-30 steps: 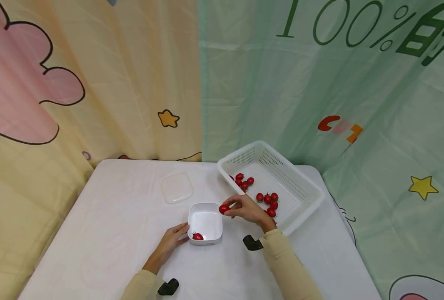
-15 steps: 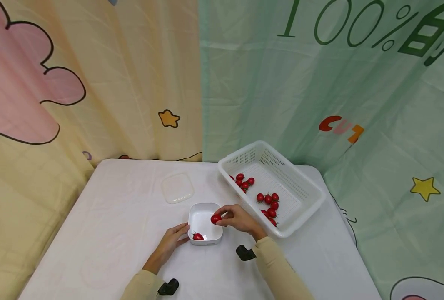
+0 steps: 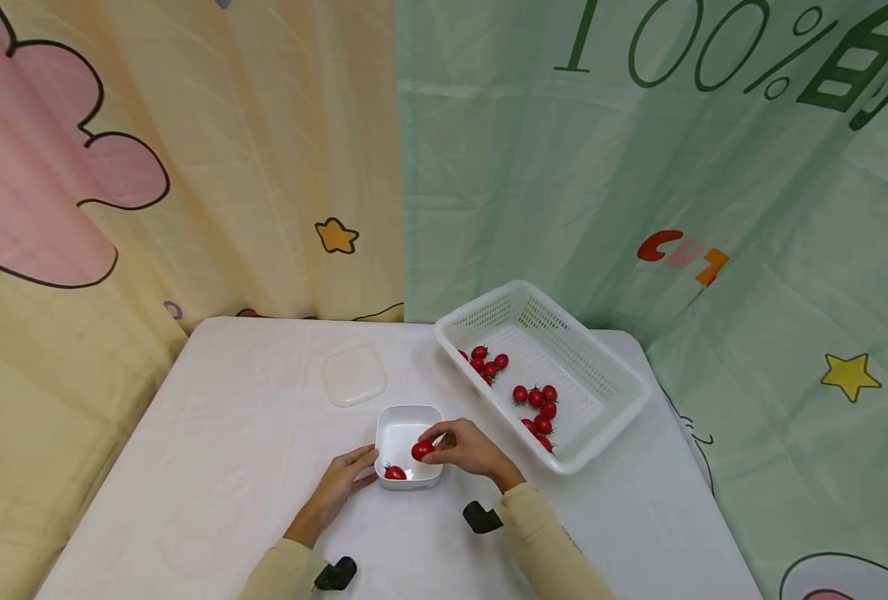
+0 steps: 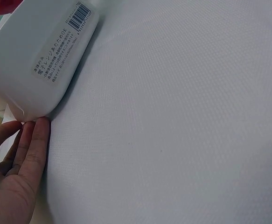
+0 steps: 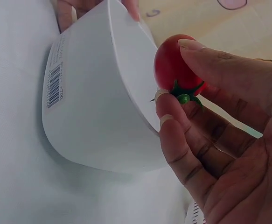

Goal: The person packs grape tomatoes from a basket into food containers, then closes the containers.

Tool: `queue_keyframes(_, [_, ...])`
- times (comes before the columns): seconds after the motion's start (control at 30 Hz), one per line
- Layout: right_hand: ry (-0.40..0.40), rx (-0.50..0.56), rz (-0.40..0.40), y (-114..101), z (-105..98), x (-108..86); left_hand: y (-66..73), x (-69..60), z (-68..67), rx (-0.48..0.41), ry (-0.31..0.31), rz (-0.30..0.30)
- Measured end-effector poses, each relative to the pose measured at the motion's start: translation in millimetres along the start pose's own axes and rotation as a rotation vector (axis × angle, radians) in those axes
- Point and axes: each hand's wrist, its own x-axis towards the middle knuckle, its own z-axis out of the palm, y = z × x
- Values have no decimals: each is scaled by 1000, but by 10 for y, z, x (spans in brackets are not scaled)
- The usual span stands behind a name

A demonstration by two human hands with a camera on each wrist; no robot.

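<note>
My right hand (image 3: 468,450) pinches a red cherry tomato (image 3: 422,451) over the small white square container (image 3: 408,417). In the right wrist view the tomato (image 5: 175,65) with its green stem sits between thumb and fingertips of the hand (image 5: 233,121), by the rim of the container (image 5: 94,102). Another tomato (image 3: 395,472) lies in the container's near left corner. My left hand (image 3: 333,492) touches the container's left side with its fingertips; in the left wrist view the fingers of that hand (image 4: 19,172) rest nearly straight against the container's wall (image 4: 42,60).
A white perforated basket (image 3: 609,417) stands at the back right, holding several tomatoes (image 3: 536,397) in two groups. A clear lid (image 3: 354,377) lies on the white table (image 3: 212,433) behind the container. Patterned curtains (image 3: 301,150) hang behind the table.
My right hand has moved left and toward the near side, carrying the tomato from beside the container's right edge to over its inside. The left hand stays on the container.
</note>
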Motion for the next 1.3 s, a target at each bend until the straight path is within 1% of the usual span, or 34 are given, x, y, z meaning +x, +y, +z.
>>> queue_keyframes(0.33, [9, -58, 23, -48, 15, 2, 6, 0, -9, -1, -3, -1])
queue_keyframes(0.67, [-8, -74, 2, -60, -44, -30, 13, -31, -26, -9, -9, 1])
queue_keyframes(0.87, [5, -52, -17, -64, -153, -57, 15, -31, -35, 1, -16, 2])
queue_keyframes(1.13, [60, -58, -10, -122, -372, -167, 4, -9, -27, -5, -31, 1])
queue_keyframes(1.3, [80, -8, -31, -116, -525, -221, 4, 2, -15, -2, -22, 1])
